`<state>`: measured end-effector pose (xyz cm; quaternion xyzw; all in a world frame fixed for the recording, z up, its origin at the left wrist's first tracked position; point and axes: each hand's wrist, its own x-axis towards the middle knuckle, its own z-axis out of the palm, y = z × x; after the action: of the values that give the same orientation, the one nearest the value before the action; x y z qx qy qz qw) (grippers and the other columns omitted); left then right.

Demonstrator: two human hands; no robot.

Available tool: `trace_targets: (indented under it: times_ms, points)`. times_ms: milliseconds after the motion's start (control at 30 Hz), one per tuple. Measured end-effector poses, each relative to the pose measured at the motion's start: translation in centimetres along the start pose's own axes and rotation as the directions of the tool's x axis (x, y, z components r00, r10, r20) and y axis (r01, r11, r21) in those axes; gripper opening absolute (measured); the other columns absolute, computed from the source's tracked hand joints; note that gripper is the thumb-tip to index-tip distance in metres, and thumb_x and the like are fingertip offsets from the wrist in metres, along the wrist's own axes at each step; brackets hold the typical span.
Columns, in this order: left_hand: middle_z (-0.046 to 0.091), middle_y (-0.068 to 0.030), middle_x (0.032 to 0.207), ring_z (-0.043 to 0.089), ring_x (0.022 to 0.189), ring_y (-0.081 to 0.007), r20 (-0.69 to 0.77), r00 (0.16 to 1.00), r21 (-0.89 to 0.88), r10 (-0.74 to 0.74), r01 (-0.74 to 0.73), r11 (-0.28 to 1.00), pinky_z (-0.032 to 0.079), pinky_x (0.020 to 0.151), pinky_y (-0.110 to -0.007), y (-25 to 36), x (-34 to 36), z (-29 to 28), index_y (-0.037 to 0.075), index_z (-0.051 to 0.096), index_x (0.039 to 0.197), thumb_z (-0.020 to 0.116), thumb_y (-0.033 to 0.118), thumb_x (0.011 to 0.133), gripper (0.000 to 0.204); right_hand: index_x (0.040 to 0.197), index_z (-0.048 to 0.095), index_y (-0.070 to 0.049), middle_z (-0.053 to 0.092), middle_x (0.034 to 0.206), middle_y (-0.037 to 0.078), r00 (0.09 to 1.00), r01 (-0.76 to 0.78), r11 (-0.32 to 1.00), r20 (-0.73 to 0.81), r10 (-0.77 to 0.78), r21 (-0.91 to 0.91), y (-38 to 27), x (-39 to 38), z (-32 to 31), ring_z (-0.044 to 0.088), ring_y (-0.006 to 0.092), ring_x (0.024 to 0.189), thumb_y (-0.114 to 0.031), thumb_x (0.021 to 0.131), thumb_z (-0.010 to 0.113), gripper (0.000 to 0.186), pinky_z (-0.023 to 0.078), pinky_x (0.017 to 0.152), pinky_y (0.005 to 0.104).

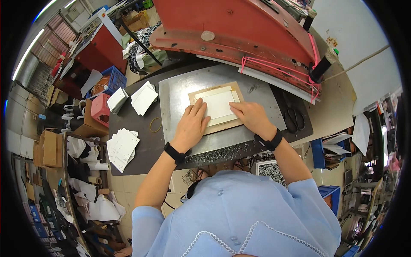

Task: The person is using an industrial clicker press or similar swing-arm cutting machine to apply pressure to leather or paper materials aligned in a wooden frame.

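Left: you have a fanned stack of white cards (123, 150), then a rubber band (155, 124). Your left hand (191, 124) rests, fingers extended flat, at the left edge of a white rectangular sheet (219, 106), centred on a tan board (227, 124) atop the metal plate (174, 96). Your right hand (254, 116) touches the right edge; I cannot tell its grip. Scissors (294, 120) lie rightmost.

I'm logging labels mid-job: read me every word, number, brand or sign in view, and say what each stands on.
No text quoted; none is clear enough.
Tan rectangular board: small dark marks along its far edge, too small to read.
White rectangular cards at near left: dark specks, not readable as text.
Big red metal machine body: no legible lettering.
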<state>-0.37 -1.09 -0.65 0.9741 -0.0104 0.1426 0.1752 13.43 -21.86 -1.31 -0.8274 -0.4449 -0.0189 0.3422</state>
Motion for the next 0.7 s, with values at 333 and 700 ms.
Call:
trace_targets:
  times_ms: [333, 700]
  points:
    - [0.042, -0.0196, 0.147, 0.052, 0.124, -0.0335, -0.313, 0.904, -0.286, -0.292, 0.204, 0.936, 0.045, 0.101, -0.038, -2.7, -5.0, -4.6, 0.0, 0.05, 0.135, 0.053, 0.02, 0.099, 0.041, 0.125, 0.054, 0.001, 0.059, 0.103, 0.01, 0.516, -0.125, 0.992, -0.852, 0.094, 0.034, 2.8, -0.1, -12.1, 0.056, 0.0181, 0.094, -0.025, 0.092, 0.07, 0.045, 0.045, 0.087, 0.032]
    - [0.07, -0.0147, 0.102, 0.069, 0.086, -0.0294, 0.002, 0.992, -0.522, -0.127, 0.109, 0.846, 0.054, 0.076, -0.034, 2.2, -7.6, -5.2, 0.004, 0.066, 0.11, 0.061, 0.01, 0.094, 0.018, 0.124, 0.052, 0.005, 0.06, 0.116, 0.012, 0.636, -0.171, 0.859, -0.612, 0.47, 0.482, 10.0, 0.8, -18.6, 0.057, 0.0195, 0.103, -0.021, 0.084, 0.076, 0.053, 0.045, 0.094, 0.0321]
